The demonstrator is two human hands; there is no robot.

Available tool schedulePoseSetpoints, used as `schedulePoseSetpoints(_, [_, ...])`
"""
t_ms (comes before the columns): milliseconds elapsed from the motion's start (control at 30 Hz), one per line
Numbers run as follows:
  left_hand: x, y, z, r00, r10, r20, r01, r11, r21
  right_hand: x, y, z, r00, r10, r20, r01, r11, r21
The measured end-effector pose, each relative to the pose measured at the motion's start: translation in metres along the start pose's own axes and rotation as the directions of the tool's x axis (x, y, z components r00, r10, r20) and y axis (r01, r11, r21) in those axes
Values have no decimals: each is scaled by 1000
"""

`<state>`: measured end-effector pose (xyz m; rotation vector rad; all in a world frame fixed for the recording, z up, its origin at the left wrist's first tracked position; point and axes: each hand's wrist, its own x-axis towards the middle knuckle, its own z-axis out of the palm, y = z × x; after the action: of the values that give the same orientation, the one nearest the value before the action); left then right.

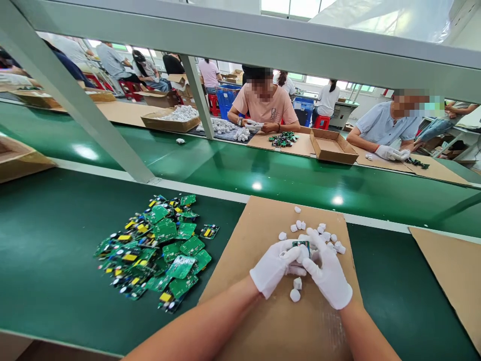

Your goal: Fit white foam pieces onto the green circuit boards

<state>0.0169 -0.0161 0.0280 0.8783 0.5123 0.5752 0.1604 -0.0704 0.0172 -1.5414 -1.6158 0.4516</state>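
Here, two gloved hands hold one circuit board

No words or numbers can be read here. On the far side, in the middle, a pink shirt has a small dark print on its front, but it is too tiny to make out. The green boards in the pile on the near left have little pale marks, too small to read.
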Motion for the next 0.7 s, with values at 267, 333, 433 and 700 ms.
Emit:
schedulePoseSetpoints(267, [1,-6,-2,998,0,69,16,973,-228,7,-2,3,847,-508,-156,416,817,-399])
schedulePoseSetpoints(333, [-2,-4,1,998,5,65,8,981,-192,9,-4,4,815,-561,-147,465,783,-413])
schedulePoseSetpoints(433, [-3,-1,4,1000,-8,19,9,998,-64,6,-4,4,823,-550,-143,448,783,-431])
schedulePoseSetpoints(700, [1,-2,2,997,66,-37,-64,996,60,-3,-1,8,996,-93,14,88,976,199])
